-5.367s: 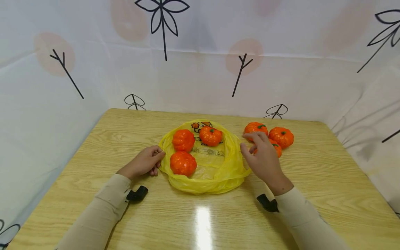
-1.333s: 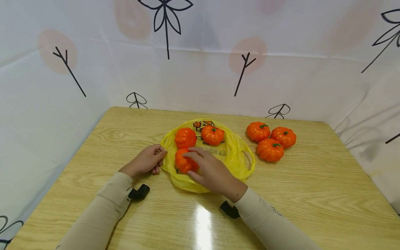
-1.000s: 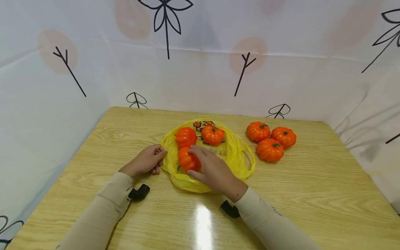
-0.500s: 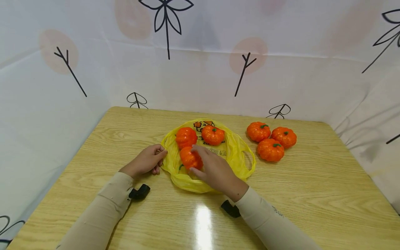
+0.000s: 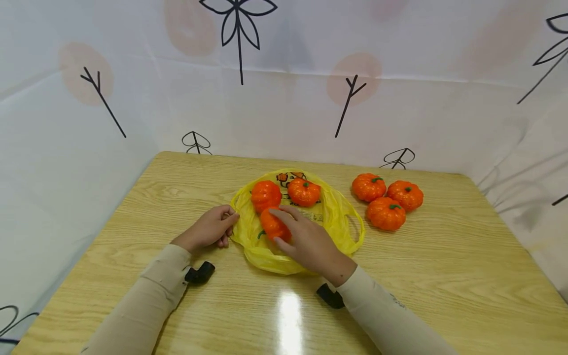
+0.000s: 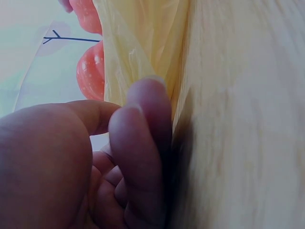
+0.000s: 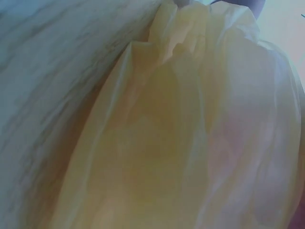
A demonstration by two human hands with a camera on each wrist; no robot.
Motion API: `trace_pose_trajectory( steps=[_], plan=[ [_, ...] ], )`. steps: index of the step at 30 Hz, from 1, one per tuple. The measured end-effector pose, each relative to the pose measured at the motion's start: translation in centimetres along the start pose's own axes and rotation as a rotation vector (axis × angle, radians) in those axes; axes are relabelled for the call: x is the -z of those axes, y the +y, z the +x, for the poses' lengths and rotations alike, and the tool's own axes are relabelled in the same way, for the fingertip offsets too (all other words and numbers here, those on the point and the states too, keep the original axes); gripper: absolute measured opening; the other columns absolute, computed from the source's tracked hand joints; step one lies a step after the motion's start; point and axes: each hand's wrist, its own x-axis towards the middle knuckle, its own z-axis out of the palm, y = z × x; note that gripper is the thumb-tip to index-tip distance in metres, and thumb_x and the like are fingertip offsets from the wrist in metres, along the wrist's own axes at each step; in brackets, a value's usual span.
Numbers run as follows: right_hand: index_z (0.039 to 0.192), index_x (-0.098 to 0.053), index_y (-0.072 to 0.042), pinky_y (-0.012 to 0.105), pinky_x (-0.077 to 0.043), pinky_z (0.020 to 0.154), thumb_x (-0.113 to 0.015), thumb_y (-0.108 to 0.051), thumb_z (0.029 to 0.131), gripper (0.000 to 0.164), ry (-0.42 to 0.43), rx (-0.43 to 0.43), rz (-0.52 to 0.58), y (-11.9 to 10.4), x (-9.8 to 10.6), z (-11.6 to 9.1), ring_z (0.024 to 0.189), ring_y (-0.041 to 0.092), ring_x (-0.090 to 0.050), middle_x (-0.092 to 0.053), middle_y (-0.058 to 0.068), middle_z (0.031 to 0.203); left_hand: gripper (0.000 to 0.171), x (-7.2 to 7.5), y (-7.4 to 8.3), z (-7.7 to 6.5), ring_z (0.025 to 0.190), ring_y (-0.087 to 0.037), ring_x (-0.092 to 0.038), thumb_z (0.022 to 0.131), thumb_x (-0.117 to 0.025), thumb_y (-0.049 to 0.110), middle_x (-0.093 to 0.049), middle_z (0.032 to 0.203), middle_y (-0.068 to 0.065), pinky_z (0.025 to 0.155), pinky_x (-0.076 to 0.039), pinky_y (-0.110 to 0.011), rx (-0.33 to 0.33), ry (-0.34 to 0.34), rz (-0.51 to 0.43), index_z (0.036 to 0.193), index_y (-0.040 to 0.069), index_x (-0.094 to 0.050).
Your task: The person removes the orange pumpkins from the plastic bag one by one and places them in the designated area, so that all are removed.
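Note:
In the head view a yellow plastic bag (image 5: 284, 264) lies spread wide on the table, its mouth facing up. Inside it are three small orange toy pumpkins. The fingers of my right hand (image 5: 308, 244) are curled over the front pumpkin (image 5: 271, 226), whose green stem points toward the front left. Behind that one sit a second pumpkin (image 5: 265, 196) and a third pumpkin (image 5: 303, 191). My left hand (image 5: 209, 228) pinches the bag's left edge between thumb and fingertips, as the left wrist view shows. The right wrist view is filled by the bag's wall (image 7: 157, 143), which hides the right hand.
Right of the bag, three more orange pumpkins stand in a close group: a back-left pumpkin (image 5: 369, 187), a right pumpkin (image 5: 405, 195) and a front pumpkin (image 5: 386, 214). A bag handle loop (image 5: 358, 231) lies toward them. A patterned cloth (image 5: 284, 113) hangs behind the wooden table (image 5: 443, 276).
My right hand has moved left from the bag's right side onto the front pumpkin. That pumpkin has turned, showing its stem, and shifted slightly right. My left hand stays at the bag's edge.

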Motion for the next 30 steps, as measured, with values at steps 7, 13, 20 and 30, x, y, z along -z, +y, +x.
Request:
trace_pose_trajectory(
  steps=[7,13,20,30],
  plan=[
    [0.142,-0.051,-0.019,0.044,-0.057,0.095,-0.076,-0.034,0.09,0.059,0.004,-0.02,0.023,0.3,0.3,-0.3,0.126,0.028,-0.059,-0.049,0.005,0.151,0.031,-0.2,-0.2,0.2,0.049,-0.016,-0.06,0.108,-0.047,0.033,-0.057,0.073,-0.007,0.048,-0.055,-0.032,0.004,-0.003,-0.008,0.101,0.004,-0.054],
    [0.142,-0.049,-0.014,0.045,-0.054,0.1,-0.08,-0.035,0.087,0.066,0.01,-0.037,0.049,0.6,0.7,-0.5,0.128,0.027,-0.059,-0.054,0.003,0.146,0.03,-0.1,-0.2,0.3,0.049,-0.016,-0.061,0.108,-0.047,0.034,-0.057,0.074,-0.007,0.048,-0.054,-0.032,0.011,-0.003,-0.011,0.103,0.005,-0.054],
    [0.148,-0.044,-0.017,0.045,-0.051,0.104,-0.082,-0.03,0.085,0.074,-0.008,-0.021,0.063,0.9,1.0,-0.7,0.129,0.028,-0.057,-0.05,0.005,0.149,0.031,0.2,-0.4,0.2,0.051,-0.018,-0.062,0.108,-0.046,0.035,-0.058,0.075,-0.008,0.049,-0.055,-0.032,0.024,0.004,0.003,0.1,0.006,-0.054],
    [0.149,-0.046,-0.02,0.033,-0.058,0.083,-0.083,-0.03,0.084,0.075,-0.008,-0.034,0.046,1.5,1.0,-1.4,0.091,0.019,-0.064,-0.045,0.006,0.143,0.033,0.0,-0.3,0.1,0.05,-0.016,-0.06,0.107,-0.047,0.035,-0.056,0.074,-0.008,0.047,-0.053,-0.03,0.009,-0.009,-0.023,0.101,0.004,-0.052]
  ],
)
